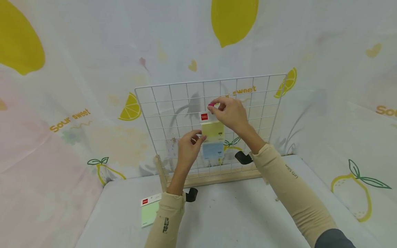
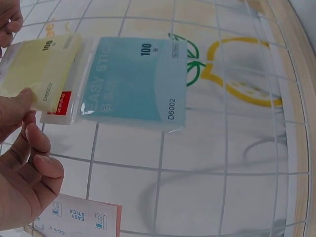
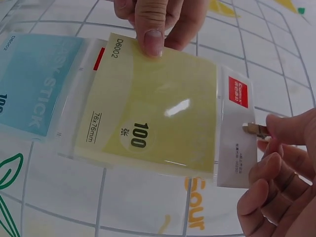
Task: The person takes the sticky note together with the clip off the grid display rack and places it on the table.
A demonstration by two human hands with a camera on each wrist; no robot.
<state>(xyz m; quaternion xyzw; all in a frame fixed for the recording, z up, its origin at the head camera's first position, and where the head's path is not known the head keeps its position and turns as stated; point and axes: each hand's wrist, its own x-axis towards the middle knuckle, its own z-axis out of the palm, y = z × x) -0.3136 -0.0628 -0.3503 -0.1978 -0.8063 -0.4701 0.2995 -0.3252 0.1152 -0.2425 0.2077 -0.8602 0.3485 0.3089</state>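
A yellow sticky-note pack (image 3: 163, 108) in a clear sleeve with a white header stands upright against the white wire grid (image 1: 186, 83). My left hand (image 1: 190, 146) pinches its side edge between thumb and fingers. At the header, my right hand (image 1: 229, 112) pinches a small clip (image 3: 256, 130), which looks pink in the head view and wooden in the right wrist view. The clip's tip sits on the header's edge. Directly below hangs a blue sticky-note pack (image 2: 136, 81), its header partly covered by the yellow pack.
Another pack (image 2: 79, 217), printed side showing, hangs by a clip on the grid's left part. A green sticky-note pack (image 1: 150, 210) lies on the white table (image 1: 229, 213), partly behind my left sleeve. A wooden base (image 1: 223, 177) supports the grid; a lemon-print cloth (image 1: 173, 41) hangs behind.
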